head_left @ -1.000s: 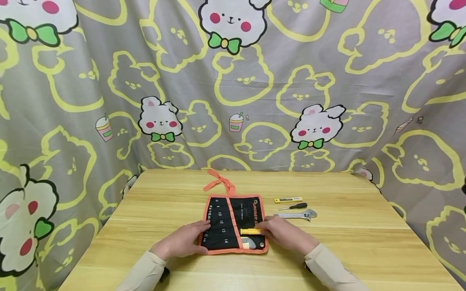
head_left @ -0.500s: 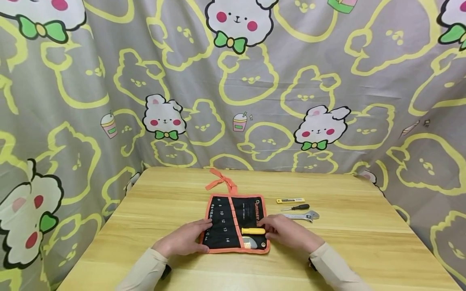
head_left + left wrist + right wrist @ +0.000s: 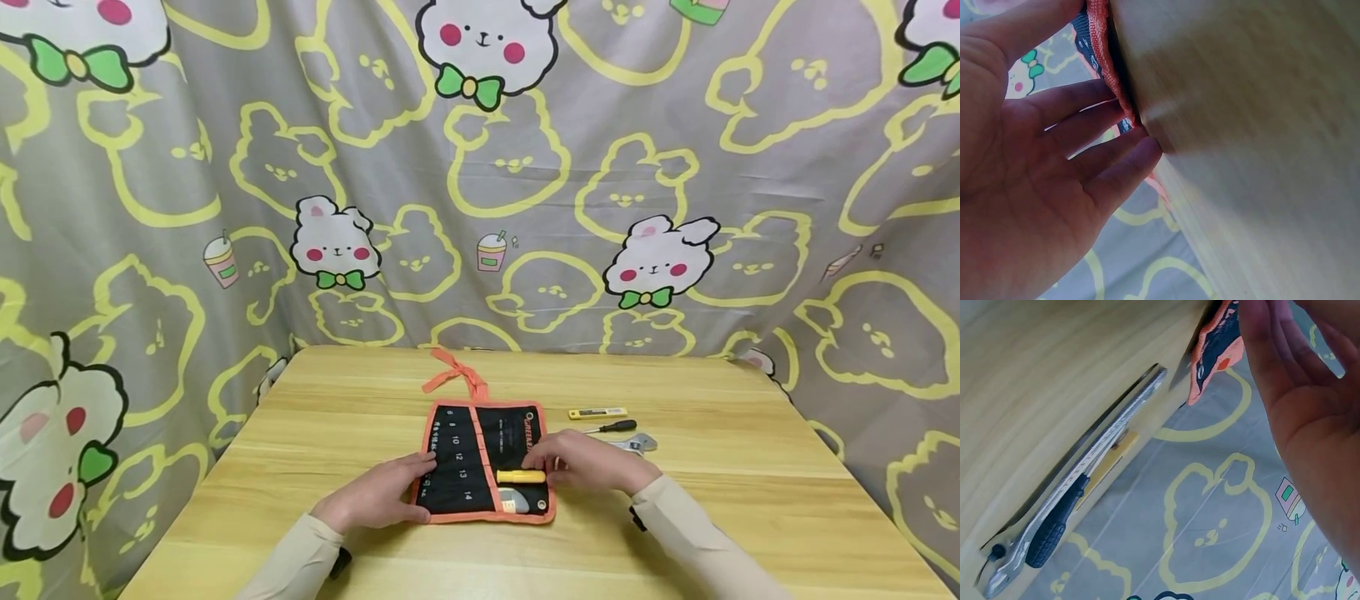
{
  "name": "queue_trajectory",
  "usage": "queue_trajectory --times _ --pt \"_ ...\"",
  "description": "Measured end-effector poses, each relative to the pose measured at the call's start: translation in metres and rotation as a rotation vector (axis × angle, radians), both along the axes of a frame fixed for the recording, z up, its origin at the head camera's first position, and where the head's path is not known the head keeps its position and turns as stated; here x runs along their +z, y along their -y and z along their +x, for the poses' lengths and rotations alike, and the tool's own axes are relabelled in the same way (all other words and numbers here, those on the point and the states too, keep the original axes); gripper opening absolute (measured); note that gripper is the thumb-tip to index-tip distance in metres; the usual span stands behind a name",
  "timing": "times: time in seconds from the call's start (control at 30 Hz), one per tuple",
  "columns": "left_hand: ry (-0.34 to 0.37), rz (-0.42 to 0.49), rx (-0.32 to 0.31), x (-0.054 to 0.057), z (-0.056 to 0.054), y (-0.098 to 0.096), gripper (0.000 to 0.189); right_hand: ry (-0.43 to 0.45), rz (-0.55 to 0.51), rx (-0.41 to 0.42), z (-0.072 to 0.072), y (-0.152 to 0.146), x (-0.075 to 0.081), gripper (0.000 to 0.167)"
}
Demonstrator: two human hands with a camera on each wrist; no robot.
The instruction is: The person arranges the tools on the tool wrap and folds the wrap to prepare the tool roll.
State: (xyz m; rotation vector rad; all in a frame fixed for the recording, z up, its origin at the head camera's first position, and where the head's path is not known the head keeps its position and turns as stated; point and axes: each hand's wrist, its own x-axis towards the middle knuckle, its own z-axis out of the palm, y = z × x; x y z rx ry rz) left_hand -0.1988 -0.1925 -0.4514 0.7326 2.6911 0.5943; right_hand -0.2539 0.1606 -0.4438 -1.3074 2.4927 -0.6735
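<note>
The black tool pouch (image 3: pixel 468 446) with orange edging lies flat and unfolded on the wood-grain surface (image 3: pixel 337 417). Its left panel is printed with the sizes 6, 8, 10, 12, 13 and 14, from far to near. An orange tie strap (image 3: pixel 457 371) extends from the far edge.

The hands are apart, one at each side of the pouch. The left hand (image 3: pixel 375 493) rests on the left edge, fingers extended and spread. The right hand (image 3: pixel 592 462) is over the right edge, fingers slightly bent, next to the yellow handle (image 3: pixel 521 477); contact with the handle cannot be determined.

The yellow handle lies crosswise on the right panel. Nearer the person, a grey utility knife (image 3: pixel 513 500) sits at the pouch's near edge, parallel to it.

Right of the pouch, from far to near: a yellow flat case (image 3: pixel 597 413), a black-handled screwdriver (image 3: pixel 618 427) and an adjustable wrench (image 3: pixel 637 443), the wrench partly hidden by the right hand in the head view.
</note>
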Motion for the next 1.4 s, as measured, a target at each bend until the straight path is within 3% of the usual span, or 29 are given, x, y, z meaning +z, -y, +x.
queue_trajectory --times 0.27,0.53,1.4 --pt "-0.006 -0.022 -0.007 -0.002 -0.002 0.000 0.078 0.028 0.005 -0.023 -0.007 0.007 0.003 0.032" --pt "-0.013 -0.021 -0.001 -0.001 -0.001 0.000 0.078 0.135 0.030 -0.038 -0.009 0.009 0.007 0.039" --pt "-0.018 -0.017 -0.002 0.001 0.001 -0.001 0.077 0.089 0.015 -0.033 -0.012 0.013 0.003 0.034"
